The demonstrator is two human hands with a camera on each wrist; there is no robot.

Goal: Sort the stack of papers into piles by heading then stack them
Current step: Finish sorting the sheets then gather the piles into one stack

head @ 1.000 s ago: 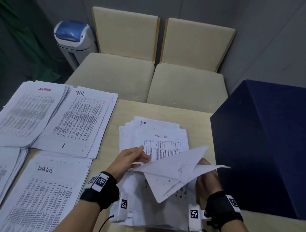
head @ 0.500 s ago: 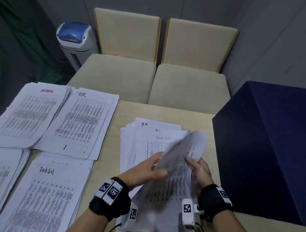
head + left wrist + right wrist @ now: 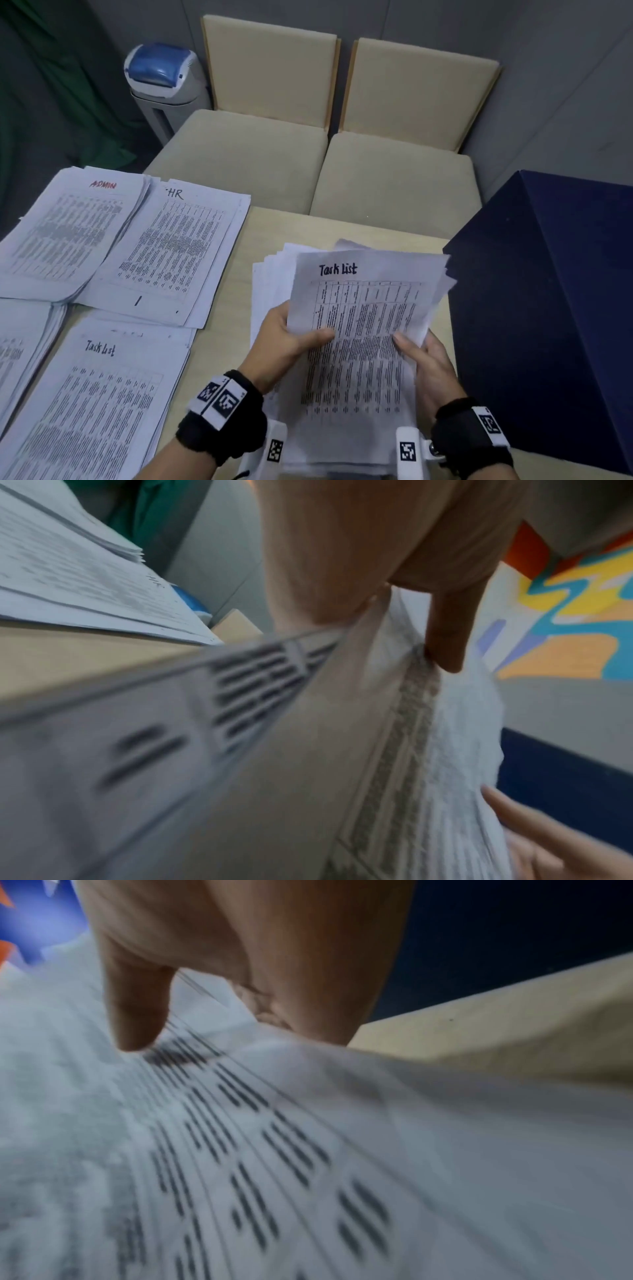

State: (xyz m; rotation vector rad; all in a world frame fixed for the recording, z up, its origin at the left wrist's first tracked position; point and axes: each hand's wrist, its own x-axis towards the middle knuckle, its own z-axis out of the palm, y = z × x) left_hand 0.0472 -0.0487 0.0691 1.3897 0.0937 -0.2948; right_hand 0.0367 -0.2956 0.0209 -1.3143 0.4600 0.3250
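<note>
Head view showed me both hands on one white printed sheet headed "Task List" (image 3: 363,329), lifted off the loose unsorted stack of white papers (image 3: 270,274) lying on the pale wooden table (image 3: 267,226). My left hand (image 3: 284,346) pinched the sheet's left edge, thumb on the printed face; my right hand (image 3: 423,359) pinched the right edge the same way, and the right wrist view confirmed a thumb (image 3: 137,1010) pressing on the print. Neither hand was free.

I judged the step as reading the heading and choosing a pile. Sorted piles lay to the left: a red-lettered "ADMIN" pile (image 3: 68,233), an "HR" pile (image 3: 171,250) just beside it, and nearer me a "Task List" pile (image 3: 85,404). A further pile (image 3: 20,342) sat at the left edge, its heading out of frame.

My next move, as I saw it, called for releasing the right hand and carrying the sheet leftward to the near "Task List" pile, laying it squarely with the heading showing.
</note>
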